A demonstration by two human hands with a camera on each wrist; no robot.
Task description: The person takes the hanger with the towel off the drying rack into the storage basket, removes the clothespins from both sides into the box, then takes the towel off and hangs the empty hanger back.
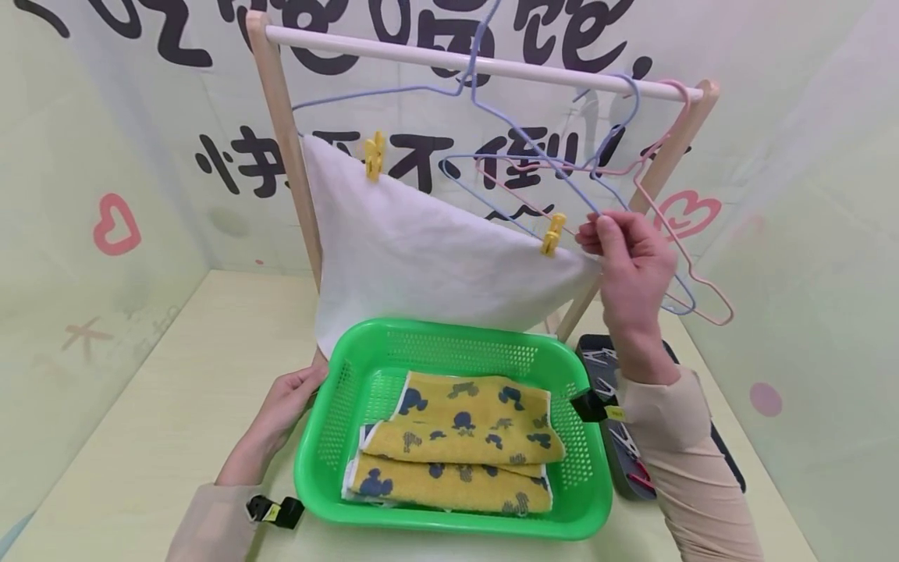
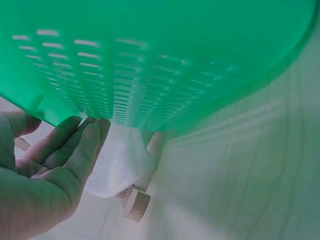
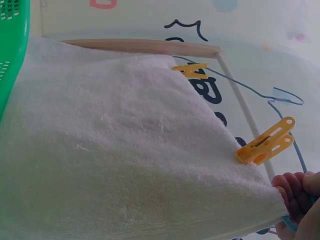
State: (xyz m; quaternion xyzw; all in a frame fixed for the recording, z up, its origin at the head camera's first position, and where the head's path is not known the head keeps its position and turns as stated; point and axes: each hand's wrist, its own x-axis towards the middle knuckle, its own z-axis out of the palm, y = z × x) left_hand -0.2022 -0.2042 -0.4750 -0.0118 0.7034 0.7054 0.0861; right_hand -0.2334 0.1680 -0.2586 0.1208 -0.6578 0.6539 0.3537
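My right hand (image 1: 635, 261) pinches the right end of a blue clothes hanger (image 1: 520, 129). A white towel (image 1: 435, 250) hangs from this hanger, which slopes down to the right. Two yellow clothespins (image 1: 552, 234) grip the towel's top edge; the right wrist view shows the nearer clothespin (image 3: 265, 142) just beside my fingers (image 3: 295, 192). The hanger's neck overlaps the white rod in the head view. My left hand (image 1: 284, 402) is at the left side of a green basket (image 1: 449, 523), its fairly straight fingers (image 2: 82, 150) at the basket's rim.
Folded yellow towels (image 1: 460, 437) with dark patterns lie in the basket. Behind it stands a rack with a white rod (image 1: 393, 51) and wooden posts (image 1: 291, 156). Another blue hanger (image 1: 618, 133) and a pink hanger (image 1: 691, 250) hang at right. A dark tray (image 1: 635, 484) holds several clips.
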